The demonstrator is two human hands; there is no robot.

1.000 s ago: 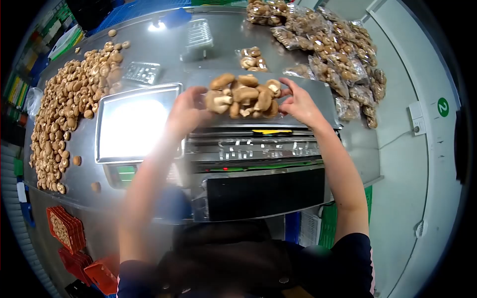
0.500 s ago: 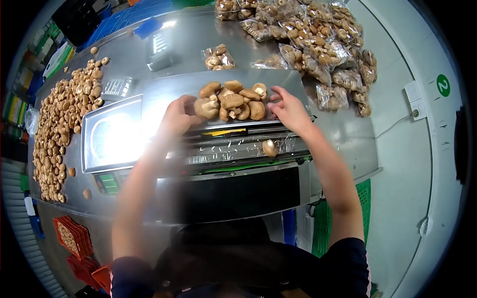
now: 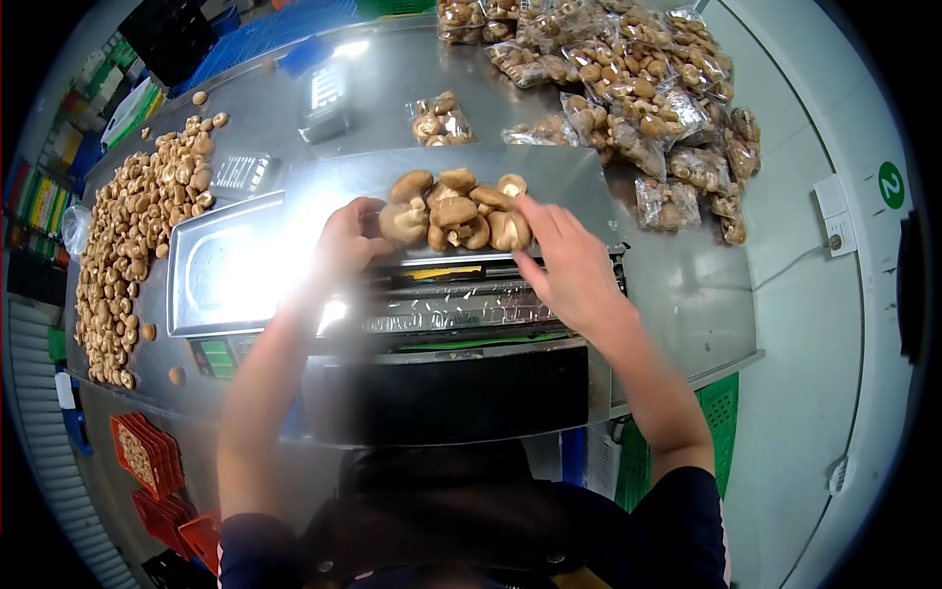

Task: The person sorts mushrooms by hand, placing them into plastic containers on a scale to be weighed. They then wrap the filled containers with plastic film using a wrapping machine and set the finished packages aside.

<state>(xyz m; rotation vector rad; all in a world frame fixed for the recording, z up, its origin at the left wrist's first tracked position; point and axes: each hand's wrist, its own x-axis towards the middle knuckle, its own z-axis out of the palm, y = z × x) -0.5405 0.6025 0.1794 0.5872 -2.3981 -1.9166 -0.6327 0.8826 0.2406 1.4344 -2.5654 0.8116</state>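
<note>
A cluster of brown shiitake mushrooms (image 3: pixel 453 212) lies on the raised metal top of a wrapping machine (image 3: pixel 471 378). My left hand (image 3: pixel 347 240) is beside the cluster's left end, thumb and fingers apart, its fingertips close to a large pale-capped mushroom (image 3: pixel 403 225). At the right end, my right hand (image 3: pixel 571 267) has its thumb and fingers around a mushroom (image 3: pixel 508 232) with a pale side showing. Clear film (image 3: pixel 451 316) stretches across the machine's slot, just below the cluster.
Loose mushrooms (image 3: pixel 137 245) are heaped at the left, near a shiny scale tray (image 3: pixel 226 265). Bagged mushrooms (image 3: pixel 638 98) pile up at the back right, and one bag (image 3: pixel 439 120) sits behind the machine. Clear plastic trays (image 3: pixel 324 103) lie on the steel table. Red crates (image 3: pixel 147 455) stand lower left.
My right hand has moved down and left, closing around a mushroom at the cluster's right end. The single mushroom over the film no longer shows there. My left hand stays beside the cluster.
</note>
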